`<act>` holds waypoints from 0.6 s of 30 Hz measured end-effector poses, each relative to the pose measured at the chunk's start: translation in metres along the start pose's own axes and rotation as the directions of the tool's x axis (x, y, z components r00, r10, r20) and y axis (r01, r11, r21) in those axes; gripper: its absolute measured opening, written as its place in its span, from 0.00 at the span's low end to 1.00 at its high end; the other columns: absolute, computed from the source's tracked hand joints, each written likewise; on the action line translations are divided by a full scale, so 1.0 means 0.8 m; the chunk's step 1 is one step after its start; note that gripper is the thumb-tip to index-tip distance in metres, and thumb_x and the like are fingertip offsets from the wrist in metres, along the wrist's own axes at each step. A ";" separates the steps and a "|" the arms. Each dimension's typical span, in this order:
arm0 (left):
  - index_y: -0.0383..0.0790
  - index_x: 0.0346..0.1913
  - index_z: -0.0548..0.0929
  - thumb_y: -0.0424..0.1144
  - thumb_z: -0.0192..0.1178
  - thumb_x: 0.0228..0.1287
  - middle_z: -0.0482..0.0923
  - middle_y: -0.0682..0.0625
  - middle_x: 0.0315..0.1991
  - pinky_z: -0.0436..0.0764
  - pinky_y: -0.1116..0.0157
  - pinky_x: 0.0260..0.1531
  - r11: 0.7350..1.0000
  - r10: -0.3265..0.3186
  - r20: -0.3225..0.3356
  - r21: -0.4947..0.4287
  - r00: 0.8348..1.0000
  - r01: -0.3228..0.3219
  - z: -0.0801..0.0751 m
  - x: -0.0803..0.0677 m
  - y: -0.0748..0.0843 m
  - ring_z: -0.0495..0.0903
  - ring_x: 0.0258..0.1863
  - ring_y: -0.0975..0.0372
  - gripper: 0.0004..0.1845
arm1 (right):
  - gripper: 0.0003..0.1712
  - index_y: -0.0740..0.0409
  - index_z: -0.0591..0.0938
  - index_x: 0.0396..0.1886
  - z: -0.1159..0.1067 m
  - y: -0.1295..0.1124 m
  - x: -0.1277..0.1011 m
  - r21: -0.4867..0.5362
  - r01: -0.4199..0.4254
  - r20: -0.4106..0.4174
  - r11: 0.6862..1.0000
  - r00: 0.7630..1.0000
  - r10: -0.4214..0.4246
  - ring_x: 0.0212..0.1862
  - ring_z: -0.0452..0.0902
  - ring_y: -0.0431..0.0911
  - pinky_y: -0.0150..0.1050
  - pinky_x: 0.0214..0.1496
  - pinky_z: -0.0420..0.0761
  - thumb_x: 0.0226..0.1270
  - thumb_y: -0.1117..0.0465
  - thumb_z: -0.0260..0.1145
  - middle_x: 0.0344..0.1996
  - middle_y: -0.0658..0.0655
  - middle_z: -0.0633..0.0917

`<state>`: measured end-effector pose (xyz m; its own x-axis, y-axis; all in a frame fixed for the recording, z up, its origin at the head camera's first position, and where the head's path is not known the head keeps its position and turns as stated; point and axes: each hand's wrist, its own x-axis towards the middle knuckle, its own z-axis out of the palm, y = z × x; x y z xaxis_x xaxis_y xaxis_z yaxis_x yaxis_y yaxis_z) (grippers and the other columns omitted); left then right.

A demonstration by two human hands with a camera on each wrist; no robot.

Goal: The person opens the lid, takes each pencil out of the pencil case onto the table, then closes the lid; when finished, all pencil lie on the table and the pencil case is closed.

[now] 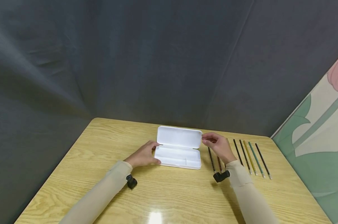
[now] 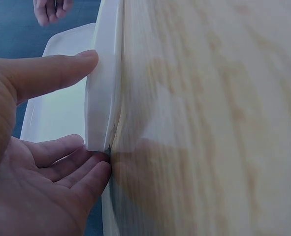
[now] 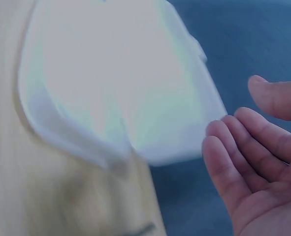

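A white pencil case [image 1: 176, 151] lies on the table with its lid [image 1: 180, 137] raised and leaning back. Its bottom tray shows divided compartments with nothing in them. At the case's left end, my left hand [image 1: 143, 155] holds the bottom tray, thumb at the front wall and fingers round the back corner; the left wrist view shows this thumb [image 2: 61, 73] against the white wall. My right hand [image 1: 218, 146] is at the lid's right edge, fingers loosely bent and thumb apart. In the right wrist view its fingertips [image 3: 214, 142] are by the lid's edge; contact is unclear.
Several pencils [image 1: 254, 157] lie side by side on the wooden table [image 1: 115, 193], to the right of the case. Some are partly hidden beneath my right hand and wrist. A dark curtain [image 1: 157, 62] hangs behind the table, and a flower-patterned cloth [image 1: 320, 149] is at the right.
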<state>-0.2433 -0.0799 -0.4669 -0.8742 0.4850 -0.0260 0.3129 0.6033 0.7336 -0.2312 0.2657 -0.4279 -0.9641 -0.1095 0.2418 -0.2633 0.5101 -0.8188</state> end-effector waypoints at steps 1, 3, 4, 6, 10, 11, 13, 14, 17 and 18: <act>0.42 0.66 0.66 0.48 0.72 0.46 0.67 0.47 0.61 0.68 0.55 0.62 1.000 0.000 0.000 -0.002 1.000 0.000 0.000 0.000 0.000 0.69 0.60 0.56 0.42 | 0.16 0.58 0.81 0.49 0.011 -0.003 0.003 -0.013 -0.006 0.027 1.000 1.000 0.007 0.39 0.81 0.39 0.32 0.41 0.81 0.63 0.58 0.65 0.43 0.62 0.84; 0.42 0.66 0.66 0.48 0.72 0.47 0.67 0.48 0.61 0.68 0.55 0.62 1.000 0.002 0.001 -0.002 1.000 -0.002 0.000 0.001 0.000 0.69 0.60 0.56 0.42 | 0.13 0.56 0.82 0.46 0.031 -0.005 0.008 -0.061 -0.011 0.074 0.998 0.997 0.015 0.38 0.81 0.40 0.33 0.39 0.81 0.62 0.59 0.66 0.41 0.58 0.85; 0.42 0.66 0.66 0.49 0.72 0.47 0.67 0.48 0.61 0.68 0.55 0.61 1.000 0.002 0.002 -0.001 1.000 -0.002 0.000 0.001 0.000 0.69 0.59 0.56 0.42 | 0.13 0.55 0.83 0.45 0.040 -0.006 0.010 -0.081 -0.011 0.101 0.997 0.995 0.019 0.38 0.81 0.41 0.33 0.39 0.80 0.61 0.60 0.66 0.40 0.57 0.85; 0.42 0.66 0.66 0.49 0.72 0.47 0.67 0.48 0.60 0.69 0.55 0.61 1.000 0.001 0.004 -0.002 1.000 -0.001 0.000 0.001 0.000 0.69 0.59 0.57 0.42 | 0.11 0.53 0.84 0.43 0.056 -0.007 0.013 -0.126 -0.014 0.145 0.992 0.989 0.032 0.38 0.81 0.41 0.33 0.39 0.80 0.60 0.61 0.67 0.37 0.53 0.86; 0.42 0.66 0.66 0.48 0.72 0.47 0.67 0.49 0.60 0.69 0.56 0.61 1.000 -0.003 0.004 0.005 1.000 0.003 0.001 0.001 -0.001 0.69 0.59 0.57 0.42 | 0.08 0.50 0.84 0.40 0.077 -0.003 0.015 -0.201 0.002 0.231 0.980 0.972 0.046 0.38 0.80 0.41 0.33 0.37 0.78 0.60 0.61 0.67 0.34 0.49 0.86; 0.42 0.66 0.66 0.48 0.72 0.47 0.67 0.48 0.60 0.69 0.56 0.61 1.000 -0.002 0.003 0.006 1.000 0.002 0.001 0.001 -0.001 0.69 0.59 0.57 0.42 | 0.07 0.49 0.84 0.38 0.080 -0.002 0.015 -0.220 0.005 0.245 0.976 0.968 0.050 0.37 0.80 0.40 0.33 0.37 0.78 0.60 0.61 0.67 0.33 0.48 0.85; 0.42 0.66 0.66 0.48 0.72 0.47 0.67 0.49 0.60 0.69 0.56 0.61 1.000 -0.002 0.001 0.008 1.000 0.002 0.001 0.000 -0.001 0.69 0.59 0.57 0.42 | 0.06 0.47 0.84 0.37 0.085 0.001 0.015 -0.257 0.019 0.275 0.966 0.960 0.054 0.36 0.79 0.38 0.33 0.36 0.78 0.59 0.61 0.67 0.32 0.46 0.85; 0.42 0.66 0.66 0.48 0.72 0.47 0.67 0.48 0.60 0.69 0.56 0.61 1.000 -0.002 0.000 0.010 1.000 0.002 0.001 0.000 -0.001 0.69 0.59 0.57 0.42 | 0.07 0.47 0.84 0.37 0.087 0.001 0.014 -0.267 0.025 0.290 0.963 0.956 0.056 0.36 0.79 0.38 0.33 0.37 0.78 0.59 0.61 0.68 0.32 0.45 0.85; 0.42 0.65 0.66 0.48 0.72 0.47 0.67 0.48 0.60 0.69 0.55 0.61 1.000 0.000 -0.003 0.011 1.000 0.000 0.001 0.001 -0.002 0.69 0.59 0.57 0.42 | 0.07 0.46 0.84 0.37 0.089 0.001 0.013 -0.289 0.044 0.333 0.956 0.941 0.057 0.34 0.78 0.37 0.32 0.38 0.78 0.59 0.61 0.68 0.30 0.44 0.84; 0.42 0.65 0.66 0.48 0.72 0.47 0.67 0.48 0.60 0.69 0.55 0.60 1.000 0.001 -0.004 0.011 1.000 0.000 0.001 0.001 -0.003 0.69 0.59 0.57 0.42 | 0.07 0.47 0.84 0.37 0.089 0.001 0.013 -0.289 0.049 0.347 0.956 0.936 0.057 0.34 0.77 0.37 0.32 0.38 0.77 0.59 0.62 0.67 0.30 0.44 0.84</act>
<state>-0.2444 -0.0800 -0.4691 -0.8756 0.4825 -0.0226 0.3175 0.6102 0.7259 -0.2438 0.2042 -0.4627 -0.9291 -0.3698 -0.0006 -0.2896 0.7287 -0.6205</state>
